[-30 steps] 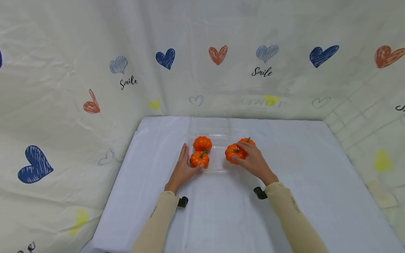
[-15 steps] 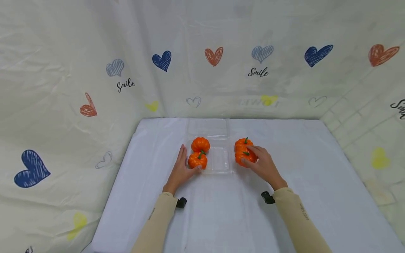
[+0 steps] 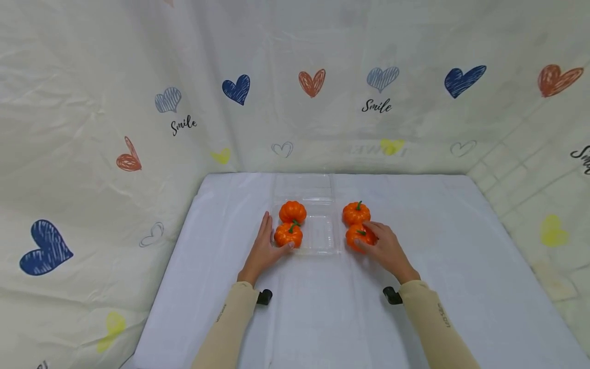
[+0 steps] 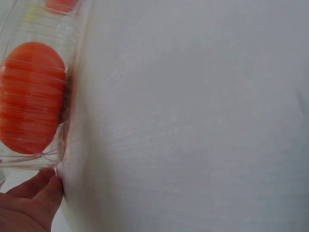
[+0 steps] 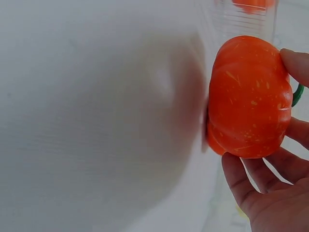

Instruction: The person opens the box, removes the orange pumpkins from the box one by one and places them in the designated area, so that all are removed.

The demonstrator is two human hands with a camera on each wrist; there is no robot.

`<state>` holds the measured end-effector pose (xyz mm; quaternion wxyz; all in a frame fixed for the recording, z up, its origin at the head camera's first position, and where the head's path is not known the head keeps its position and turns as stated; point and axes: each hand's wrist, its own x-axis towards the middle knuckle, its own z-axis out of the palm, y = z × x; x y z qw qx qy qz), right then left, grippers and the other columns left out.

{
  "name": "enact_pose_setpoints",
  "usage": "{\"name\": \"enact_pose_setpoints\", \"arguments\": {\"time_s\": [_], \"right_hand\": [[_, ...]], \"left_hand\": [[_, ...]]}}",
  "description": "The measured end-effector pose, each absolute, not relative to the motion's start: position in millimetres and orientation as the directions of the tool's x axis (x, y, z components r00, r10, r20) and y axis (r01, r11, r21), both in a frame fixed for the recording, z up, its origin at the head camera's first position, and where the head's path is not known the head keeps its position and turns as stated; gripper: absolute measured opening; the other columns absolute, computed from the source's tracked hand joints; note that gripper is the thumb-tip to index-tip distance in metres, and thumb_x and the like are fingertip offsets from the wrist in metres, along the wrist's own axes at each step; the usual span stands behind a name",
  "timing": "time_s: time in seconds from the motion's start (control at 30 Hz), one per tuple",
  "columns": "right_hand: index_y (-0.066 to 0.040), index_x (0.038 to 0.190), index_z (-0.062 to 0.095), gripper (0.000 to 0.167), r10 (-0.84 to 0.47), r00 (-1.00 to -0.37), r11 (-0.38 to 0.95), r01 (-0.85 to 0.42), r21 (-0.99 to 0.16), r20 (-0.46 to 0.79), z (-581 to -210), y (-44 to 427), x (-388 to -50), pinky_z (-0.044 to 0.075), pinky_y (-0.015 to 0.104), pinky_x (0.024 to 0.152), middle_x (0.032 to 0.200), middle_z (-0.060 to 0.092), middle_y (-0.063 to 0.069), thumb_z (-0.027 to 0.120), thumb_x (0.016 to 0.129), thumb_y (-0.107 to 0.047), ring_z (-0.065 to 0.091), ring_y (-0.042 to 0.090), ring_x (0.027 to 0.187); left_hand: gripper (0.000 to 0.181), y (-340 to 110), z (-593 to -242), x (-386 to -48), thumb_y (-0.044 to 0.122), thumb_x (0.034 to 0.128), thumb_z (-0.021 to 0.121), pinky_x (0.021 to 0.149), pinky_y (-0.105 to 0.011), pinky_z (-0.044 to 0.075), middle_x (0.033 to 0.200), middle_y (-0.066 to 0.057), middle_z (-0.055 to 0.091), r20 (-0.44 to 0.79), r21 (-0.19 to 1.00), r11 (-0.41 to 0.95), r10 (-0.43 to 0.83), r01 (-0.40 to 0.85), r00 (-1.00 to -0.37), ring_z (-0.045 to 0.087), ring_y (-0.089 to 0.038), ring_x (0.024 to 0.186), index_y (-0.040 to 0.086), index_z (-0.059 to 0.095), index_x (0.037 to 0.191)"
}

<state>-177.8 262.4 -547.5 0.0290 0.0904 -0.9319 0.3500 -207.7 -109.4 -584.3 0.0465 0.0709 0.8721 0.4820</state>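
Two small orange toy pumpkins, one farther back [image 3: 292,211] and one nearer [image 3: 288,235], sit in the left half of a clear plastic box [image 3: 319,231] with its lid [image 3: 302,187] folded back. My left hand [image 3: 267,248] lies along the box's left side, fingers straight, thumb by the front edge. In the left wrist view its fingertips [image 4: 50,186] touch the box's corner. To the right of the box, my right hand [image 3: 386,250] grips another pumpkin [image 3: 359,238] between thumb and fingers, low over the table. Right behind it stands a further pumpkin [image 3: 356,212].
A white cloth covers the table [image 3: 304,307]. Behind it and at both sides hangs a pale curtain [image 3: 341,118] printed with hearts. Black wrist cameras [image 3: 264,296] sit under both forearms.
My right hand has carried its pumpkin from the box's right edge rightward, then toward me, uncovering the pumpkin behind. The left hand stays at the box.
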Motion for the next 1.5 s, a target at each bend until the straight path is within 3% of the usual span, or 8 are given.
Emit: {"name": "enact_pose_setpoints", "arguments": {"time_s": [0.43, 0.7, 1.0, 1.3, 1.5], "right_hand": [[0.010, 0.150, 0.053, 0.070, -0.106, -0.989, 0.744, -0.148, -0.652, 0.104, -566, 260, -170, 0.035, 0.069, 0.117, 0.151, 0.050, 0.033, 0.078, 0.100, -0.031, 0.043, 0.053, 0.140], [0.010, 0.158, 0.041, 0.080, -0.057, -0.993, 0.723, -0.113, -0.682, 0.105, -569, 260, -169, 0.031, 0.073, 0.118, 0.161, 0.034, 0.034, 0.075, 0.102, -0.036, 0.032, 0.055, 0.147], [0.004, 0.163, 0.037, 0.078, 0.015, -0.989, 0.664, -0.100, -0.741, 0.146, -549, 247, -185, 0.031, 0.075, 0.116, 0.170, 0.023, 0.028, 0.072, 0.104, -0.034, 0.024, 0.052, 0.154], [0.001, 0.161, 0.041, 0.071, -0.035, -0.983, 0.597, -0.164, -0.785, 0.179, -530, 214, -206, 0.031, 0.072, 0.118, 0.173, 0.021, 0.024, 0.068, 0.105, -0.033, 0.028, 0.051, 0.154], [-0.007, 0.166, 0.037, 0.076, -0.086, -0.987, 0.566, -0.159, -0.809, 0.134, -525, 189, -218, 0.025, 0.069, 0.123, 0.176, 0.020, 0.015, 0.068, 0.105, -0.040, 0.018, 0.042, 0.160]], "left_hand": [[0.119, -109, -587, -207, 0.062, 0.0888, 0.079, 0.123, -0.046, 0.034, 0.180, 0.008, -0.001, -0.016, 0.844, 0.531, 0.166, 0.076, -0.986, 0.030, -0.027, 0.159, 0.009, 0.013, 0.173], [0.119, -108, -587, -207, 0.062, 0.0891, 0.079, 0.123, -0.047, 0.033, 0.180, 0.007, 0.000, -0.015, 0.844, 0.531, 0.167, 0.078, -0.986, 0.031, -0.028, 0.159, 0.010, 0.013, 0.173], [0.121, -109, -589, -209, 0.066, 0.0880, 0.078, 0.123, -0.049, 0.033, 0.180, 0.008, -0.001, -0.005, 0.836, 0.542, 0.163, 0.085, -0.987, 0.025, -0.026, 0.161, 0.009, 0.013, 0.173], [0.121, -108, -587, -208, 0.066, 0.0881, 0.078, 0.123, -0.050, 0.034, 0.180, 0.008, -0.001, -0.007, 0.832, 0.548, 0.161, 0.083, -0.987, 0.027, -0.026, 0.160, 0.009, 0.013, 0.173], [0.119, -108, -586, -207, 0.063, 0.0891, 0.078, 0.122, -0.050, 0.035, 0.180, 0.007, -0.001, -0.012, 0.842, 0.534, 0.164, 0.078, -0.986, 0.028, -0.028, 0.160, 0.010, 0.013, 0.173]]}}
